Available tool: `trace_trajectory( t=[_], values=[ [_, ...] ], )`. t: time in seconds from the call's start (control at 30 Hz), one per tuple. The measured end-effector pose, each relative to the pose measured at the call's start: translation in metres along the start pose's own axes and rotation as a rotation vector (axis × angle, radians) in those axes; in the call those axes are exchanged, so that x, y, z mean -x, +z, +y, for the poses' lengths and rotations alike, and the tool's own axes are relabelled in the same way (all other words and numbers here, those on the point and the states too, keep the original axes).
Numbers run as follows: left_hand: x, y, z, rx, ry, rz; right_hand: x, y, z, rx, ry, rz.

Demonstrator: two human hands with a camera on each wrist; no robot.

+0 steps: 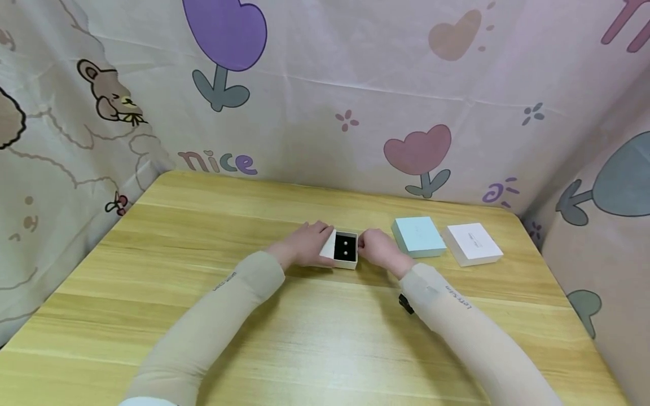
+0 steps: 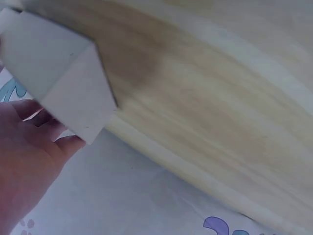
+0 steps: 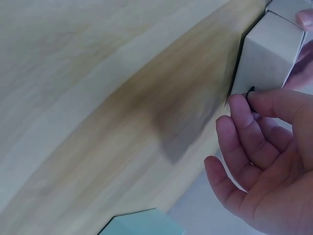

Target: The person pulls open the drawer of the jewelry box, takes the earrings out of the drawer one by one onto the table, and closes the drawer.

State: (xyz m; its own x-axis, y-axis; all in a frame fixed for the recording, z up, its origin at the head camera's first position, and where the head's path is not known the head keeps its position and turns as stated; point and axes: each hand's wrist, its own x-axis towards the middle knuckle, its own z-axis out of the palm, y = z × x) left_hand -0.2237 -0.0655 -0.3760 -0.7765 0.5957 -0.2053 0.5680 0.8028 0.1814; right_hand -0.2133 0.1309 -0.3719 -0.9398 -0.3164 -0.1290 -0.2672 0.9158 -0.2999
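Observation:
A small white drawer-style jewelry box stands pulled open on the table. Its drawer [image 1: 356,260] has a black lining [image 1: 345,256] bearing a pair of pearl-like earrings [image 1: 346,243]. On the left side, my left hand [image 1: 306,244] grips the white box sleeve [image 1: 329,247], fingers over the far side and thumb at the near side. The left wrist view shows the sleeve's plain end close to those fingers. At the drawer's right end, my right hand [image 1: 378,246] pinches a thin black pull loop [image 3: 250,94] between thumb and index finger, its other fingers curled loosely.
To the right of my right hand sits a light blue box [image 1: 418,235], with a white lettered box [image 1: 473,243] beside it. Both lie on the wood-grain table [image 1: 315,338]. A patterned cloth [image 1: 315,90] hangs behind the table and along its sides.

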Motion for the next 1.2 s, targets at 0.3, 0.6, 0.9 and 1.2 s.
trace_trajectory(
  t=[0.3,0.6,0.9,1.2],
  values=[
    [0.018,0.006,-0.016,0.008,-0.004,-0.024,0.000,0.001,0.003,-0.013,-0.032,-0.012],
    [0.023,0.003,-0.016,-0.054,0.019,-0.067,-0.001,-0.003,-0.007,0.137,-0.101,0.208],
    [0.025,0.000,-0.013,-0.035,0.027,-0.049,-0.003,0.008,-0.021,0.354,-0.296,0.216],
    [0.022,0.000,-0.013,-0.048,0.025,-0.049,-0.009,0.012,-0.023,0.379,-0.279,0.228]
  ],
)
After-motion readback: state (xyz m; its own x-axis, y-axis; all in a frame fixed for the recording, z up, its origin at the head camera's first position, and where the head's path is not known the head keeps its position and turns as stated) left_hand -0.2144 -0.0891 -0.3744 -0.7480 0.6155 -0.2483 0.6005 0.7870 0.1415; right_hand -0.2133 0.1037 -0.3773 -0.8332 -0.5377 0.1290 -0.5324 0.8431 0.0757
